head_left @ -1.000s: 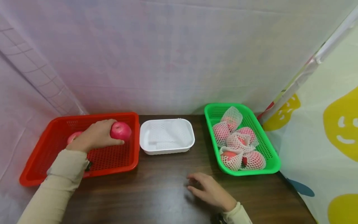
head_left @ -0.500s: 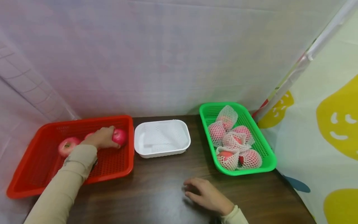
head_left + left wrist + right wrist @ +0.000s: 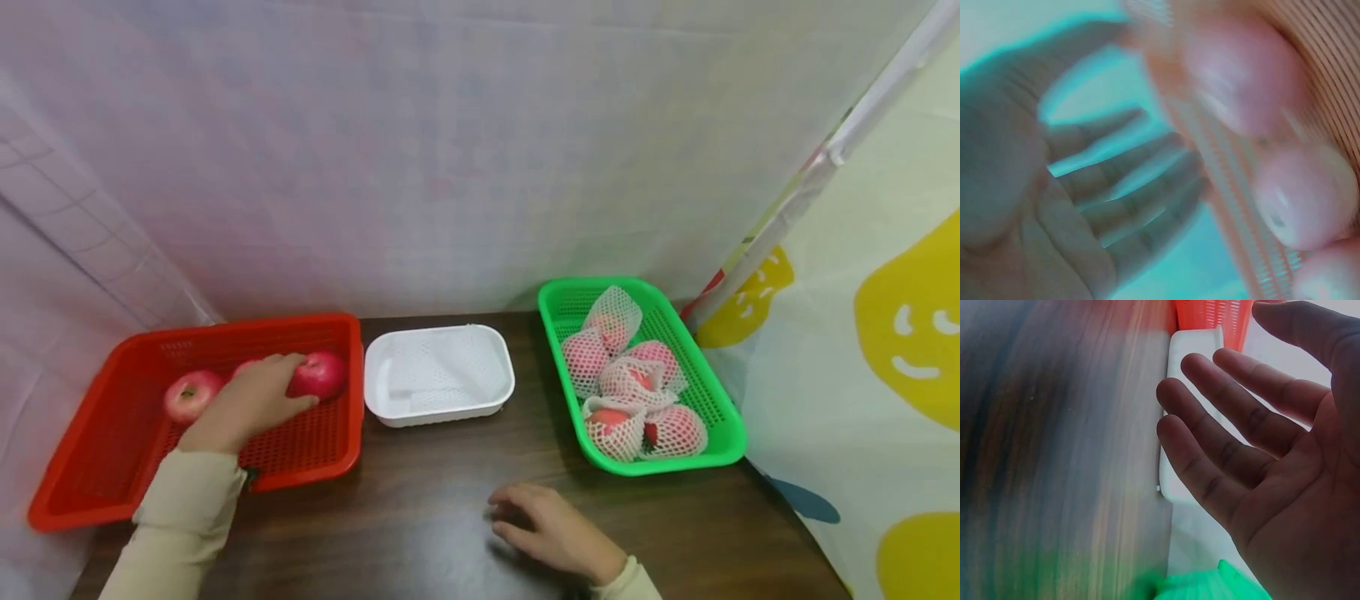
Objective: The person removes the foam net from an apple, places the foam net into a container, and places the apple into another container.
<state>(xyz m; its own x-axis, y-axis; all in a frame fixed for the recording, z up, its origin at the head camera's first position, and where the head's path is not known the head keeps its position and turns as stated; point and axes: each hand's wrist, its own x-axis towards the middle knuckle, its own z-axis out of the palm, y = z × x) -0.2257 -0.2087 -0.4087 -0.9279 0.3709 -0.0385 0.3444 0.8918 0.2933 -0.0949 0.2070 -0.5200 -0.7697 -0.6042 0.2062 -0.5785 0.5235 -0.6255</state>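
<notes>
Over the red basket (image 3: 315, 475) is my left hand (image 3: 251, 408), its fingers extended close to a red apple (image 3: 322, 375) at the basket's right end. The left wrist view shows a gap between this hand (image 3: 1085, 181) and the nearest apple (image 3: 1241, 75), with the palm bare. A second apple (image 3: 192, 395) lies left of the hand, and a third apple (image 3: 246, 365) is partly hidden behind it. My right hand (image 3: 551, 529) is held low over the table at the front, fingers loosely bent and holding nothing; its bare palm (image 3: 1291, 506) shows in the right wrist view.
A white tray (image 3: 446, 417) holding white foam netting stands right beside the red basket. Farther right is a green basket (image 3: 729, 450) with several apples in foam nets (image 3: 675, 431). Cloth walls (image 3: 450, 167) enclose the brown table (image 3: 420, 500) at the back and sides.
My left hand has lowered the apple into the right end of the red basket, let go and drawn back slightly. The right hand has stayed nearly still, and the head view has shifted a little.
</notes>
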